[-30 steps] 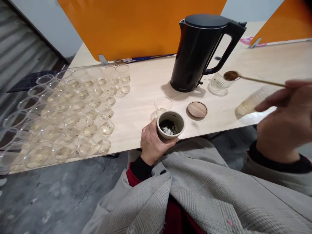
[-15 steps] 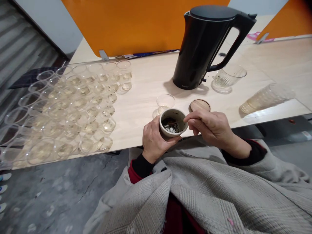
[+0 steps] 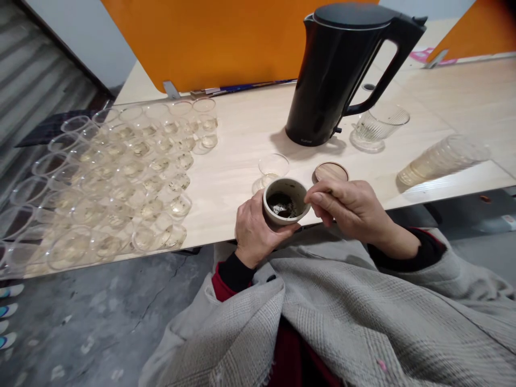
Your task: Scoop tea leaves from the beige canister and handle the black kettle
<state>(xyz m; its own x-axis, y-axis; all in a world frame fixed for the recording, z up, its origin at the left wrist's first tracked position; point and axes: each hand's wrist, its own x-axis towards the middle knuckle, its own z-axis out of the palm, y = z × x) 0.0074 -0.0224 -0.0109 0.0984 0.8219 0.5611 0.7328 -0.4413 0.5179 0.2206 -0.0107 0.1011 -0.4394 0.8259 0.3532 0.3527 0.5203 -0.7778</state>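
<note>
1. Left hand (image 3: 253, 230): grip wrapped around a small ceramic cup (image 3: 286, 202) holding dark tea leaves, at the worktop (image 3: 237, 177) edge, in front of the black kettle (image 3: 342, 70).
2. Right hand (image 3: 350, 207): fingers pinched closed at the cup rim; what they pinch cannot be told.
3. Wooden lid (image 3: 331, 172): just behind the right hand.
4. Glass cups (image 3: 121, 177): many, massed left of the kettle.

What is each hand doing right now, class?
Left hand: closed around the ceramic cup.
Right hand: fingers pinched shut at the cup's rim; what they hold cannot be told.
</note>
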